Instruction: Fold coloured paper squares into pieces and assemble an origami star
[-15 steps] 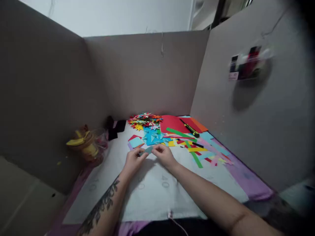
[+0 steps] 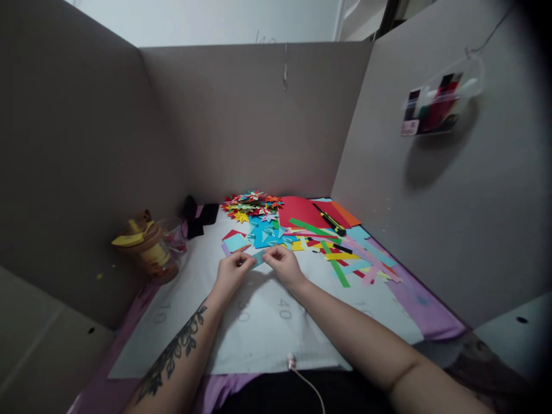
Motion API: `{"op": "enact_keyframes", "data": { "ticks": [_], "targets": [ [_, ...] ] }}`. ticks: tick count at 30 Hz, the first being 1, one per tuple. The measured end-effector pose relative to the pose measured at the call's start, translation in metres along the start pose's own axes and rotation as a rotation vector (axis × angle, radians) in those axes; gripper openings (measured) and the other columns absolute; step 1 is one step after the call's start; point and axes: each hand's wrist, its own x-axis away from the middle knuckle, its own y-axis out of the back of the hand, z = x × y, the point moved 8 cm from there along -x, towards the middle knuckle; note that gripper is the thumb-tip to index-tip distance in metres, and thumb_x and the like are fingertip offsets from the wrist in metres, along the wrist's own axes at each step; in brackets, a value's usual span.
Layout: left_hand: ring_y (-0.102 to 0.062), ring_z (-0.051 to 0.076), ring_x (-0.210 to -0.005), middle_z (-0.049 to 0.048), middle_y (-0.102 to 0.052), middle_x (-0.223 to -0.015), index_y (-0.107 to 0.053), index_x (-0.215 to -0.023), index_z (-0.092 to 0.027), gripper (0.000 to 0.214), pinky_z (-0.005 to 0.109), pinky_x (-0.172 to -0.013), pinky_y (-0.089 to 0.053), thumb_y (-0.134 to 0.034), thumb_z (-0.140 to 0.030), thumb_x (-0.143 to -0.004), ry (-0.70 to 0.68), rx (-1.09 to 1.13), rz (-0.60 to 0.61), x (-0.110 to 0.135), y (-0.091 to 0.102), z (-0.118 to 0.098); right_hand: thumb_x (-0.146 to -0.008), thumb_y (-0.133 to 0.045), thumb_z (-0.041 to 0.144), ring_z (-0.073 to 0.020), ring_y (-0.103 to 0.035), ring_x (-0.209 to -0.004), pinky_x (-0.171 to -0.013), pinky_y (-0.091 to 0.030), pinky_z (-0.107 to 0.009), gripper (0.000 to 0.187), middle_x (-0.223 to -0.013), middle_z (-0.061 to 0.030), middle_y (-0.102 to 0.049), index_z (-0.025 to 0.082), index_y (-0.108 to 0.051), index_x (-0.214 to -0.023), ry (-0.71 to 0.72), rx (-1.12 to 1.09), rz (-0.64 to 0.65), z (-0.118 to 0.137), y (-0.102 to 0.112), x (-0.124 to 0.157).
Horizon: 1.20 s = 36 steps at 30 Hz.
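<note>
Between my two hands is a small piece of light blue paper (image 2: 258, 259), held just above the white sheet (image 2: 263, 339). My left hand (image 2: 233, 270) pinches its left end between thumb and fingers. On the other end, my right hand (image 2: 284, 265) has its fingertips closed. Just beyond my hands lies a short stack of square papers (image 2: 236, 243), light blue on top. Light blue folded paper pieces (image 2: 268, 233) rest on a blue sheet behind it. Farther back is a heap of colourful folded paper stars (image 2: 250, 206).
Coloured paper strips (image 2: 340, 259) lie scattered on the right. A yellow and black box cutter (image 2: 332, 221) rests on red paper (image 2: 297, 211). A brown and yellow cup (image 2: 150, 247) stands at left. A clear pouch (image 2: 440, 106) hangs on the right grey wall.
The light blue paper has turned in my fingers and shows a brighter face. Both hands keep their hold. The whole view has shifted slightly.
</note>
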Motion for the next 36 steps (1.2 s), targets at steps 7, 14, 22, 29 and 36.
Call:
{"op": "enact_keyframes", "data": {
  "ticks": [7, 14, 22, 29, 36],
  "targets": [
    [-0.064, 0.022, -0.077, 0.0046, -0.066, -0.068, -0.063, -0.064, -0.016, 0.017, 0.024, -0.058, -0.042, -0.070, -0.031, -0.065, -0.026, 0.044, 0.029, 0.003, -0.005, -0.003, -0.070, -0.066, 0.029, -0.0157, -0.056, -0.068, -0.065, -0.043, -0.027, 0.017, -0.071, -0.0007, -0.062, 0.019, -0.055, -0.063, 0.032, -0.042, -0.010, 0.004, 0.001, 0.000],
    [-0.063, 0.020, -0.075, 0.0029, -0.063, -0.062, -0.055, -0.056, -0.015, 0.024, 0.024, -0.061, -0.043, -0.074, -0.030, -0.061, 0.041, 0.178, 0.013, 0.003, -0.005, -0.002, -0.069, -0.068, 0.029, -0.0163, -0.057, -0.069, -0.066, -0.043, -0.028, 0.020, -0.069, -0.0003, -0.062, 0.019, -0.053, -0.060, 0.016, -0.080, -0.027, 0.005, 0.000, 0.003],
    [-0.053, 0.012, -0.054, 0.0011, -0.059, -0.058, -0.054, -0.058, -0.015, 0.025, 0.024, -0.052, -0.039, -0.075, -0.029, -0.060, 0.091, 0.183, -0.009, 0.004, -0.005, 0.003, -0.067, -0.069, 0.028, -0.0159, -0.057, -0.069, -0.067, -0.044, -0.029, 0.020, -0.072, -0.0003, -0.062, 0.020, -0.052, -0.060, 0.005, -0.142, -0.037, -0.003, 0.001, 0.001],
    [-0.047, 0.007, -0.051, -0.0061, -0.049, -0.058, -0.047, -0.066, -0.017, 0.031, 0.019, -0.050, -0.036, -0.076, -0.025, -0.058, 0.072, 0.286, -0.002, 0.001, -0.009, 0.005, -0.066, -0.068, 0.029, -0.0157, -0.056, -0.069, -0.066, -0.043, -0.028, 0.022, -0.069, 0.0002, -0.061, 0.020, -0.051, -0.059, -0.002, -0.112, -0.047, 0.001, 0.002, 0.002],
    [-0.044, 0.006, -0.049, -0.0064, -0.048, -0.058, -0.046, -0.068, -0.017, 0.032, 0.018, -0.047, -0.034, -0.075, -0.028, -0.059, 0.075, 0.262, 0.004, 0.000, -0.009, 0.008, -0.067, -0.068, 0.032, -0.0159, -0.056, -0.066, -0.062, -0.043, -0.028, 0.022, -0.068, 0.0000, -0.061, 0.020, -0.050, -0.060, -0.006, -0.113, -0.044, -0.002, 0.001, 0.002]
  ]
}}
